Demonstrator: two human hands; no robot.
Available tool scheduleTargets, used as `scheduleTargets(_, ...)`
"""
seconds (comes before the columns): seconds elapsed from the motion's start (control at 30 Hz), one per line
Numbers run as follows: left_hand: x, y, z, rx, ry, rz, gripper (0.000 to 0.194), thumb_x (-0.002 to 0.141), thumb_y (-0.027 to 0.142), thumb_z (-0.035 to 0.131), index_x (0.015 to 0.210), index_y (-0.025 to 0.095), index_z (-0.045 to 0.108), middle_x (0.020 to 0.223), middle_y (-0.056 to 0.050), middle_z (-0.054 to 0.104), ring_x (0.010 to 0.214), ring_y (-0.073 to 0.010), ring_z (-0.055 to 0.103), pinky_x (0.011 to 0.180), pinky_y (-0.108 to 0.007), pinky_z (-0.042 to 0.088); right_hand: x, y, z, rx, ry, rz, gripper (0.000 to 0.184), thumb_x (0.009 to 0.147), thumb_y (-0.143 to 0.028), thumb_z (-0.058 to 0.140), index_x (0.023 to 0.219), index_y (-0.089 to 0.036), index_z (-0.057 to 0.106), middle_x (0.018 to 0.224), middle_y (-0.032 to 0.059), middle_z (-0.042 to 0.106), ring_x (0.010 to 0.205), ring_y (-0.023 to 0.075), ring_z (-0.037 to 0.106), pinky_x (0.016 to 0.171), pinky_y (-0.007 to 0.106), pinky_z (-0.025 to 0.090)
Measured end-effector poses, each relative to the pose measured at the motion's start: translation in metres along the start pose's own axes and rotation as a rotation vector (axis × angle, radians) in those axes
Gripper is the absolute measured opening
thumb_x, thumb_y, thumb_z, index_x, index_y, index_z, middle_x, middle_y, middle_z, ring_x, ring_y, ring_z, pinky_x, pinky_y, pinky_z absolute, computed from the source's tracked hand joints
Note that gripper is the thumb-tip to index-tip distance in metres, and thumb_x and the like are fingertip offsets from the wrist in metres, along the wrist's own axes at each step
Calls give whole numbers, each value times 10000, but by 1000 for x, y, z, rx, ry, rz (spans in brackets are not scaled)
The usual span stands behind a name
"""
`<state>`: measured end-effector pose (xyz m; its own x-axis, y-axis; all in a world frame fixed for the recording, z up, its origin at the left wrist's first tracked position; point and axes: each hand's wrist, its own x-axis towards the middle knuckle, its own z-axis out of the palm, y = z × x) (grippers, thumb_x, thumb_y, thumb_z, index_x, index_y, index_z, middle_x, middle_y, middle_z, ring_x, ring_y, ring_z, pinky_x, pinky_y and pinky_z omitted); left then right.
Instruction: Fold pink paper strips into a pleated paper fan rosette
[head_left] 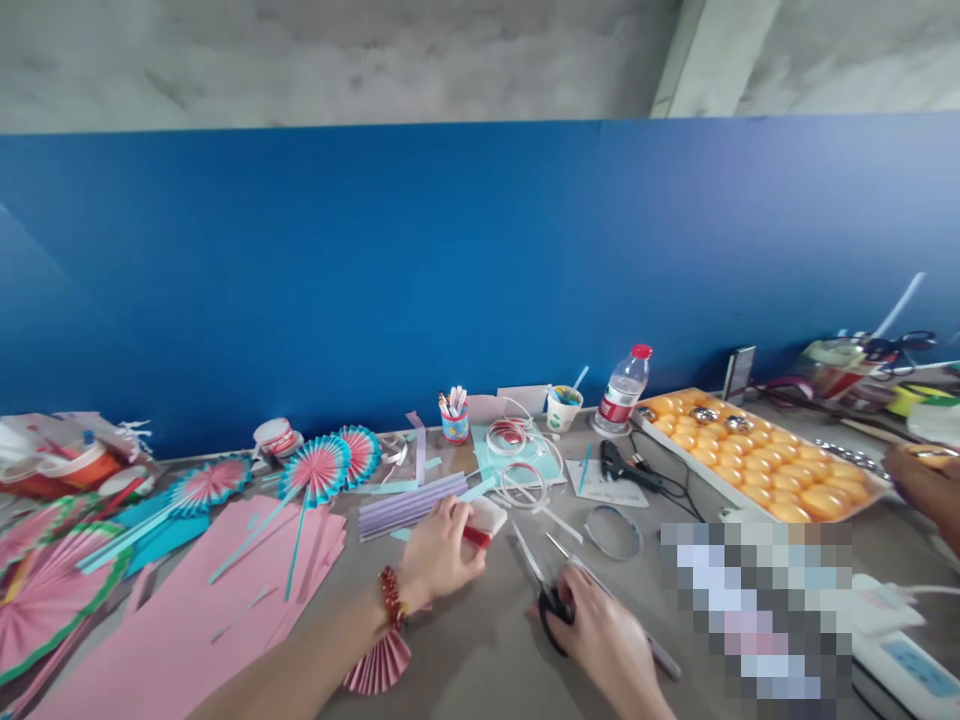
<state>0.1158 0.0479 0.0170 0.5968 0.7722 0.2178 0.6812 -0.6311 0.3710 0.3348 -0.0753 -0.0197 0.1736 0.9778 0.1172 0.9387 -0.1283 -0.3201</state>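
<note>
Fingers hide much of a red-and-white block (486, 518) on a gray work table (457, 690), where a person's left hand (444, 552) pinches its near side between thumb and fingertips; what the block is cannot be made out. The right hand (606, 632) curls its fingers around the black handle of a pair of scissors (529, 553), covering part of the loops, and whether any finger passes through them is impossible to tell. A slim rod (666, 660) disappears beneath the same hand, its middle lost to sight.

The scissors lie between the two hands, just right of the block, their long axis slanting away from the person and to the left, points outward and handle toward the person. The block's longer side appears to run across the table, its white top showing above a red face. The rod slants the same way as the scissors, its near end emerging by the right wrist.

Below the beaded bracelet (391, 598), a pleated pink paper (379, 662) is partly covered by the left forearm. Pink sheets (150, 640) run off the bottom edge, and a pink fan with a green rim (52, 600) is cut off at left. At far right, a co-worker's hand (928, 492) is cropped by the frame beside a tray of orange domes (757, 460). Pixelation masks an object (754, 610) nearby.
</note>
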Motion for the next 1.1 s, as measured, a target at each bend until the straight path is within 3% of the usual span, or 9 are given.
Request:
scheduleTargets(0.13, 55, 28, -12, -168, 207, 125, 273, 804, 321, 634, 1039, 211, 549, 1059, -124, 571, 1051, -330, 550, 925, -490, 443, -4, -5, 4, -24, 80, 4, 240, 814, -426, 591, 738, -248, 448, 705, -12, 624, 564, 211, 628, 510, 271, 308)
scheduleTargets(0.27, 107, 64, -2, -240, 162, 218, 307, 754, 307, 722, 1012, 196, 599, 1126, -153, 584, 1088, -353, 545, 964, -482, 420, -4, -6, -4, -11, 24, 6, 227, 794, -397, 620, 739, -241, 465, 731, -15, 619, 557, 193, 618, 504, 259, 287)
scheduleTargets(0.37, 115, 68, 1, -284, 78, 271, 180, 755, 288, 727, 896, 204, 654, 1128, -119, 627, 1091, -333, 570, 971, -445, 430, -2, -3, -13, 28, -74, -10, 235, 760, -365, 656, 717, -229, 470, 763, -13, 617, 574, 175, 601, 512, 246, 288)
scheduleTargets(0.5, 74, 27, -28, -334, 31, 260, 126, 878, 243, 566, 822, 234, 679, 1048, -51, 687, 980, -234, 624, 958, -364, 445, 1, 1, -19, 92, -151, -71, 185, 768, -318, 642, 737, -221, 487, 778, -6, 614, 632, 177, 600, 551, 246, 328)
scheduleTargets(0.63, -12, -32, -60, -275, 111, 7, 207, 923, 241, 455, 852, 208, 647, 906, -56, 662, 831, -204, 614, 788, -319, 472, 10, 0, -12, 46, -133, -44, 200, 830, -386, 581, 771, -223, 481, 770, 7, 606, 591, 191, 595, 515, 254, 321)
scheduleTargets(0.8, -106, -61, -55, -140, -22, -330, 209, 832, 398, 613, 799, 192, 592, 810, -31, 629, 702, -177, 580, 665, -284, 420, 34, -1, -9, 82, -196, -183, 175, 779, -374, 621, 797, -231, 523, 832, 12, 640, 655, 196, 636, 546, 260, 372)
scheduleTargets(0.93, -123, -59, -40, -178, -19, -375, 87, 769, 276, 631, 753, 203, 586, 793, -35, 625, 744, -201, 582, 671, -290, 400, 48, -8, -27, 126, -220, -230, 198, 782, -428, 623, 763, -246, 546, 754, 5, 658, 626, 196, 627, 550, 283, 402)
scheduleTargets(1.03, -110, -55, -39, -370, 16, -385, 81, 768, 222, 594, 698, 197, 562, 737, -30, 629, 719, -197, 582, 667, -293, 407, 44, -26, -40, 225, -125, -224, 217, 884, -434, 520, 777, -256, 584, 780, 51, 686, 649, 210, 625, 576, 321, 434)
scheduleTargets(1.1, -98, -49, -41, -563, 28, -387, 109, 805, 247, 563, 715, 188, 553, 737, -35, 646, 716, -193, 602, 666, -292, 431, 38, -44, -38, 358, -184, -252, 247, 900, -436, 501, 762, -259, 604, 711, 40, 668, 600, 202, 593, 565, 329, 439)
